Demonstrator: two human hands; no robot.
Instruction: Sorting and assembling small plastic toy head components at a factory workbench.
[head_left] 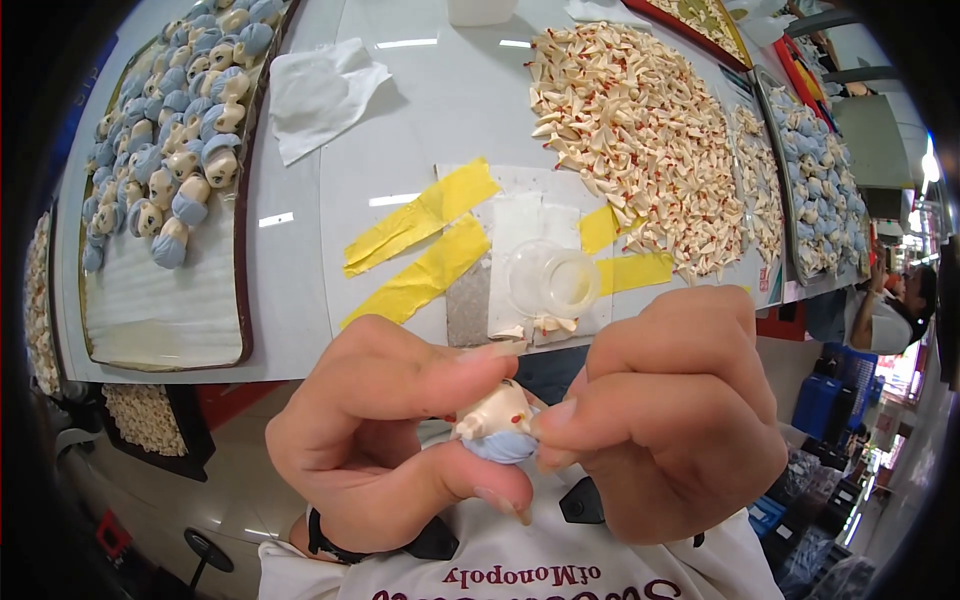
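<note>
Left hand (385,440): thumb and fingers pinch the small cream-and-blue figurine (497,425) from its left.
Right hand (672,420): fingertips grip the same figurine from the right.
Risk: probably a slip from the pinch, dropping the figurine into the lap.
Beyond hands: clear cup (552,280) on yellow tape strips (425,245); tray of finished figurines (165,300) far left; cream pieces (640,130) heaped ahead-right.
</note>
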